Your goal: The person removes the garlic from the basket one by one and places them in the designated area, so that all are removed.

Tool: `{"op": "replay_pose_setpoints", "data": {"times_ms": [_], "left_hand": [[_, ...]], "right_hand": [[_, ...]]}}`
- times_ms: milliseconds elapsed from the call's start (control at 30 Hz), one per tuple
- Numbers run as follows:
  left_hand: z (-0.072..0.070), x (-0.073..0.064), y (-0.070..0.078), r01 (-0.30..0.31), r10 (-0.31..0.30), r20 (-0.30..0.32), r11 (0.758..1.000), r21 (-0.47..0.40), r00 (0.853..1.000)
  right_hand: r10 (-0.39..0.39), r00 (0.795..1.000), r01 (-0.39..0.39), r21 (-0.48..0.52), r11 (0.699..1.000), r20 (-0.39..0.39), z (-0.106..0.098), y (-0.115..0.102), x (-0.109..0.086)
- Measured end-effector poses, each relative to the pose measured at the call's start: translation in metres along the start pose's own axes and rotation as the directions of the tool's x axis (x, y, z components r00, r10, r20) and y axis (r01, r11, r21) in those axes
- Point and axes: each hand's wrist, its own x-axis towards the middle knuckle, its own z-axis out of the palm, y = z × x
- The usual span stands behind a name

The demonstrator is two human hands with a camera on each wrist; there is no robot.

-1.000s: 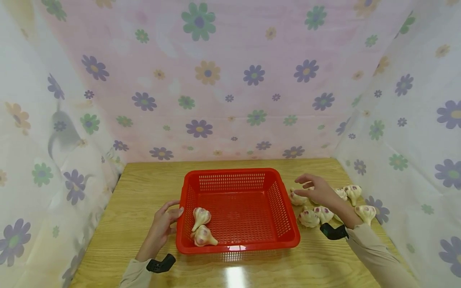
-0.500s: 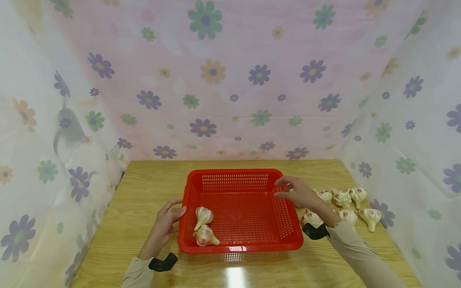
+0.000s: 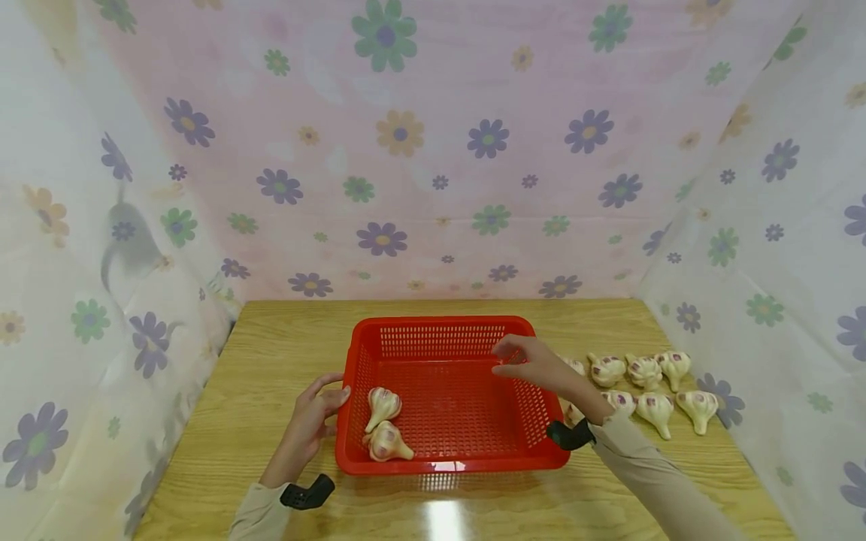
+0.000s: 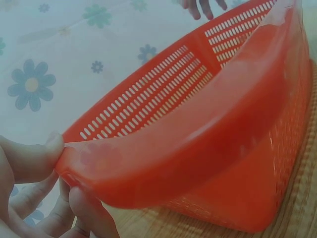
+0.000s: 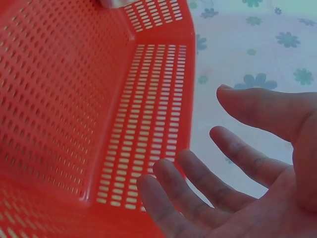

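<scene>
A red plastic basket with slotted walls stands on the table, two garlic bulbs lying together at its left end. My left hand grips the basket's left rim, thumb on top and fingers curled beneath, as the left wrist view shows closely. Over the basket's right part hovers my right hand, its fingers loosely spread and nothing between them. In the right wrist view that hand overlaps the slotted wall. More garlic bulbs lie on the table right of the basket, some partly hidden by my right arm.
The wooden table reaches back to a flower-patterned cloth, which also hangs along both sides. Rightmost among the loose garlic, one bulb lies near the right-hand cloth.
My right hand has moved left from above the loose garlic to over the basket's right part, uncovering more bulbs. My left hand keeps its grip on the rim.
</scene>
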Motion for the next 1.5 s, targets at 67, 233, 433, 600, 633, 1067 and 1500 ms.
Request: {"op": "replay_pose_setpoints", "data": {"times_ms": [67,233,433,600,633,1067,1500], "left_hand": [[0.001,0.000,0.000,0.000,0.000,-0.001,1.000,-0.002,1.000],[0.001,0.000,-0.001,0.003,-0.003,-0.007,1.000,0.001,1.000],[0.001,0.001,-0.002,0.001,-0.001,-0.011,1.000,-0.008,1.000],[0.000,0.001,-0.003,-0.003,0.003,-0.009,1.000,-0.015,1.000],[0.000,0.002,-0.003,-0.002,0.002,-0.008,1.000,-0.017,1.000],[0.000,0.002,-0.001,0.008,-0.009,-0.012,1.000,-0.022,1.000],[0.000,0.001,0.000,0.005,-0.005,-0.004,1.000,-0.023,1.000]], "right_hand": [[0.002,1.000,-0.002,0.024,1.000,0.009,0.002,-0.002,0.003],[0.010,0.999,-0.012,0.070,0.997,0.035,0.008,-0.008,0.009],[0.017,0.998,-0.023,0.097,0.995,0.054,0.015,-0.010,0.015],[0.038,0.996,-0.047,0.118,0.992,0.080,0.021,-0.011,0.019],[0.039,0.996,-0.049,0.124,0.991,0.085,0.022,-0.011,0.020],[0.046,0.989,-0.069,0.167,0.983,0.140,0.038,-0.026,0.030],[0.064,0.983,-0.096,0.183,0.978,0.171,0.064,-0.022,0.044]]}}
